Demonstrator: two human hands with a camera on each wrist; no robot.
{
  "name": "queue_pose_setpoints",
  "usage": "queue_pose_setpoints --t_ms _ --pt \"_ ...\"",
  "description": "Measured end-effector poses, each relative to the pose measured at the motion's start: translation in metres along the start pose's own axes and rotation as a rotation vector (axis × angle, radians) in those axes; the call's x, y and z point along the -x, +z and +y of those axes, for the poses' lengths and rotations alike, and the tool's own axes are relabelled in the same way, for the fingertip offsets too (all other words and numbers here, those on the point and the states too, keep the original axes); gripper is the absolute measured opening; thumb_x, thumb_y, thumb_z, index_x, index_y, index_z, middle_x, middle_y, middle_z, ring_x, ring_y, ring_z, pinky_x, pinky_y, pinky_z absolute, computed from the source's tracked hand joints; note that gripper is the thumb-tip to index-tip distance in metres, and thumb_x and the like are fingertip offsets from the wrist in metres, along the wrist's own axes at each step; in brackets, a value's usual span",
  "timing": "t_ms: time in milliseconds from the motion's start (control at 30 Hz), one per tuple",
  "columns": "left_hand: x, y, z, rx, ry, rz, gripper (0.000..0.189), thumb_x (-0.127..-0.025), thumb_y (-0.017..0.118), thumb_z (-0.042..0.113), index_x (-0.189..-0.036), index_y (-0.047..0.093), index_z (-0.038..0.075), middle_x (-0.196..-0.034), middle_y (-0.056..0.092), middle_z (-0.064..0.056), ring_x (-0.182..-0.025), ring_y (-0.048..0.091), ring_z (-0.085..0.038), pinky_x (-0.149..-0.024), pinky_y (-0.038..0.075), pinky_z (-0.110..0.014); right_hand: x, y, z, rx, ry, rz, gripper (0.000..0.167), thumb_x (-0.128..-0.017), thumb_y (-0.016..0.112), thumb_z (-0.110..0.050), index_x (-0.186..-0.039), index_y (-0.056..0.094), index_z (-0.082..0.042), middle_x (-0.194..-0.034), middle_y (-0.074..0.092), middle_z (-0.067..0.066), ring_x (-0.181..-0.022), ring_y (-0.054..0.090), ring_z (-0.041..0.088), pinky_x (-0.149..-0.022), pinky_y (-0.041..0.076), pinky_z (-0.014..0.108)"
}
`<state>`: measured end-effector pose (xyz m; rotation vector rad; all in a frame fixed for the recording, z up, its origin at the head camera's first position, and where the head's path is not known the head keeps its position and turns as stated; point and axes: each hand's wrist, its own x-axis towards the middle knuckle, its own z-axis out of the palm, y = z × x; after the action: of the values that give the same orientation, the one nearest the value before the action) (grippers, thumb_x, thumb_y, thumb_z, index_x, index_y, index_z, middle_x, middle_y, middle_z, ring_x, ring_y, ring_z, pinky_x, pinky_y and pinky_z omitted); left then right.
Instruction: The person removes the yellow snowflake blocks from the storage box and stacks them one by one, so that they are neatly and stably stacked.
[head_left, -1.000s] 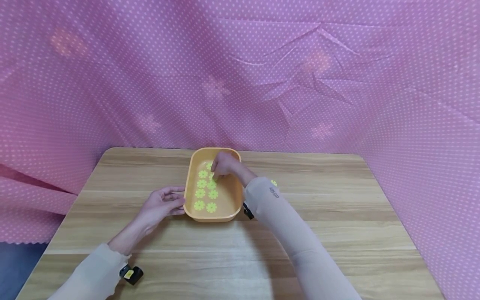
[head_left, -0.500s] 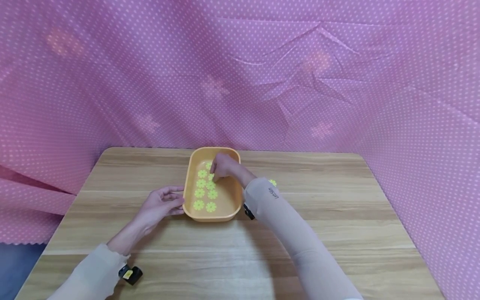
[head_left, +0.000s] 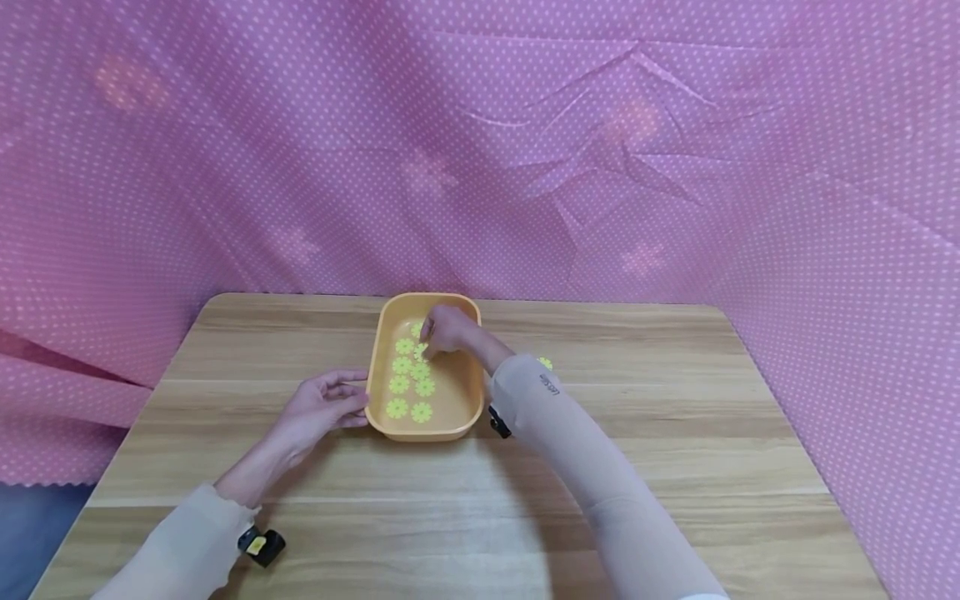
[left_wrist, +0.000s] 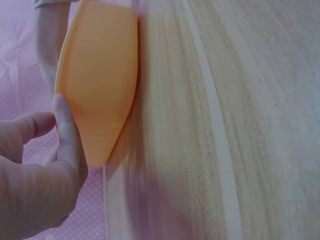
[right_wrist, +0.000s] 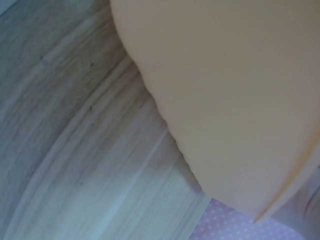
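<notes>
A shallow orange plastic tray (head_left: pixel 459 404) stands on the table in the head view. Several yellow-green flower-shaped pieces (head_left: pixel 422 412) lie inside it in two rows. At the tray's left wall, my left hand (head_left: pixel 318 412) pinches the rim between thumb and fingers, also plain in the left wrist view. My right hand (head_left: pixel 447 329) reaches in over the right wall with bent fingers pointing down, and its thumb and index pinch at one yellow flower piece (head_left: pixel 422 352) in the right row. The hand partly covers that piece. In the right wrist view the tray's outer wall (right_wrist: pixel 225 90) hides the fingers.
One more yellow flower piece (head_left: pixel 546 363) lies on the wooden table (head_left: pixel 660 400) to the right, partly behind the right sleeve. A pink dotted cloth (head_left: pixel 480 167) hangs behind the table and along its sides. Each wrist carries a small black camera (head_left: pixel 262 547).
My right fingers shift slightly at the flower piece, which shows a little more of itself now. My left hand stays at the tray's rim.
</notes>
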<state>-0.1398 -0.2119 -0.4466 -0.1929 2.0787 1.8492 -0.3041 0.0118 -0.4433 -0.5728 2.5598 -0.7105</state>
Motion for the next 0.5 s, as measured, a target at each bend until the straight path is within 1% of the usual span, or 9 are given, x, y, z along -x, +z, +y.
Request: queue_pose_setpoints --t_ms 100,167,300,400,500 --pt "0.0005 0.0007 0.0 0.002 0.002 -0.004 0.053 -0.104 0.063 0.005 -0.152 0.043 -0.007 -0.126 0.068 -0.019 -0.094 0.076 -0.012 -0.092 0.069 -0.027 -0.0002 -0.0016 0.0006 0.018 -0.013 0.0 0.023 -0.082 0.089 -0.013 -0.104 0.081 -0.01 -0.106 0.081 0.006 -0.086 0.07 0.015 -0.074 0.06 0.017" --pt "0.0009 0.0012 0.0001 -0.001 0.001 -0.003 0.053 -0.104 0.063 0.005 -0.152 0.044 -0.007 -0.126 0.068 -0.02 -0.093 0.076 -0.012 -0.092 0.069 -0.027 0.0001 -0.0024 0.0007 0.02 -0.026 -0.006 0.019 -0.084 0.088 -0.013 -0.102 0.082 -0.01 -0.104 0.082 0.006 -0.082 0.07 0.013 -0.07 0.059 0.016" --pt "0.0015 0.0023 0.0005 -0.002 0.001 0.001 0.053 -0.104 0.064 0.005 -0.151 0.044 -0.006 -0.125 0.069 -0.018 -0.092 0.075 -0.011 -0.091 0.069 -0.027 0.0022 -0.0044 0.0004 -0.007 -0.053 -0.013 0.016 -0.088 0.085 -0.011 -0.103 0.082 -0.007 -0.102 0.082 0.009 -0.076 0.069 0.012 -0.064 0.058 0.015" --pt "0.0014 0.0025 -0.0003 0.003 0.003 0.004 0.054 -0.103 0.065 0.005 -0.151 0.044 -0.007 -0.12 0.071 -0.014 -0.091 0.075 -0.011 -0.09 0.069 -0.027 0.0046 -0.0065 0.0 -0.05 -0.071 -0.021 0.016 -0.09 0.082 -0.01 -0.105 0.08 -0.003 -0.102 0.082 0.013 -0.079 0.072 0.016 -0.067 0.062 0.017" --pt "0.0016 0.0026 -0.0013 0.01 0.005 0.004 0.055 -0.102 0.066 0.004 -0.151 0.044 -0.008 -0.116 0.071 -0.01 -0.091 0.074 -0.011 -0.09 0.069 -0.026 0.0085 -0.0096 -0.0012 -0.095 -0.078 -0.034 0.016 -0.091 0.08 -0.008 -0.106 0.079 0.0 -0.102 0.081 0.016 -0.083 0.076 0.022 -0.074 0.068 0.023"
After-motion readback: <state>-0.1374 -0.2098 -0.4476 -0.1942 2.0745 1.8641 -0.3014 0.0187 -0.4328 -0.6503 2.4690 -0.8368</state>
